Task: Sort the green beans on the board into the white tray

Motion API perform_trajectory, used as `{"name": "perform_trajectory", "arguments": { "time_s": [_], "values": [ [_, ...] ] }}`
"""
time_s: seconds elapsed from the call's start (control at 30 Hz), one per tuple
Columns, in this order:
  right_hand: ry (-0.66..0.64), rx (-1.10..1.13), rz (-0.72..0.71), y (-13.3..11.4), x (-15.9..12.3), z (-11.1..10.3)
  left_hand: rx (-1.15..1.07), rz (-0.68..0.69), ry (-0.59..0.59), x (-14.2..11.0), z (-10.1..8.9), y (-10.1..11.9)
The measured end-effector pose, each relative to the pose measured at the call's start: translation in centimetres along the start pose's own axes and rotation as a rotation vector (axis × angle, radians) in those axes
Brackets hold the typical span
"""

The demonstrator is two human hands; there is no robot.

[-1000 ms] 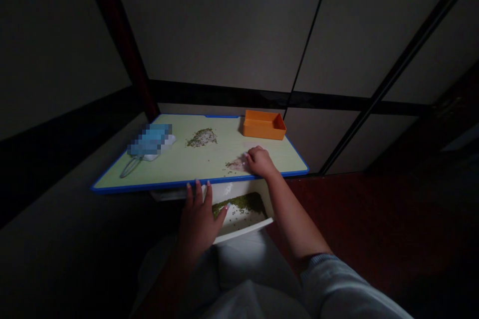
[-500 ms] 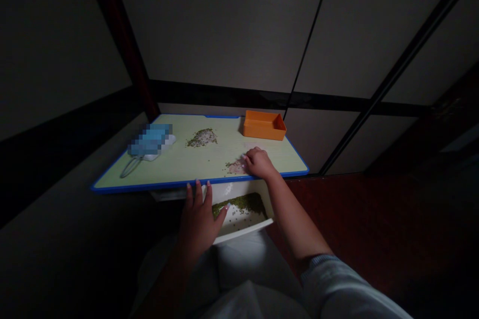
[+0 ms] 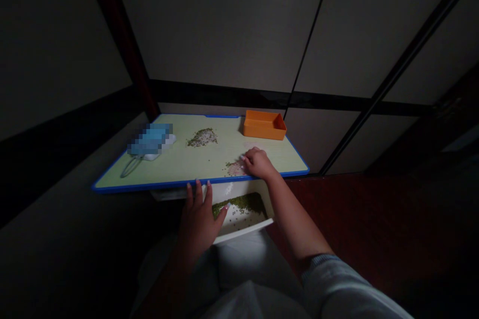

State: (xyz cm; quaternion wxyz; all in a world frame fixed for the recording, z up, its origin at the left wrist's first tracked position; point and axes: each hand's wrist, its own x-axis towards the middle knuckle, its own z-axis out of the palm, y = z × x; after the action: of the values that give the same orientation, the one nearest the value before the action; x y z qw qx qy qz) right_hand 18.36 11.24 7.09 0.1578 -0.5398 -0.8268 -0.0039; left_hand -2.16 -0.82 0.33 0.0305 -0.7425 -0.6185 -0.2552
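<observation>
My right hand (image 3: 259, 163) rests on the pale green tabletop (image 3: 179, 167) with its fingers curled together in a pinch; whatever is between the fingertips is too small to make out. Just left of those fingertips lies a small pile of green beans and pinkish grains (image 3: 235, 167). My left hand (image 3: 200, 217) has its fingers stretched out and spread over the left side of a white bin (image 3: 239, 234), the thumb reaching over its inside. Green beans (image 3: 247, 203) lie along the far side of the bin, which sits below the table's front edge.
A larger pile of pale grains mixed with green beans (image 3: 203, 137) lies at mid-table. An orange box (image 3: 264, 130) stands at the back right. At the left is a blurred-out blue item (image 3: 150, 138) with a looped cord (image 3: 130, 165). Wall panels (image 3: 224, 25) rise behind the table.
My right fingers have shifted very slightly at the small pile. The left hand, the bin and the boxed items look unmoved.
</observation>
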Motion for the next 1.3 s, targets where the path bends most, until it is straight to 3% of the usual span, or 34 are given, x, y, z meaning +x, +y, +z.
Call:
{"name": "perform_trajectory", "arguments": {
  "time_s": [1.0, 1.3],
  "values": [
    [0.021, -0.122, 0.143, -1.8, 0.9, 0.7, -0.018, -0.003, 0.018, -0.1, 0.2, -0.1],
    [0.026, -0.117, 0.080, -3.1, 1.1, 1.3, -0.014, -0.008, 0.012, -0.1, 0.2, 0.0]
  ]
}}
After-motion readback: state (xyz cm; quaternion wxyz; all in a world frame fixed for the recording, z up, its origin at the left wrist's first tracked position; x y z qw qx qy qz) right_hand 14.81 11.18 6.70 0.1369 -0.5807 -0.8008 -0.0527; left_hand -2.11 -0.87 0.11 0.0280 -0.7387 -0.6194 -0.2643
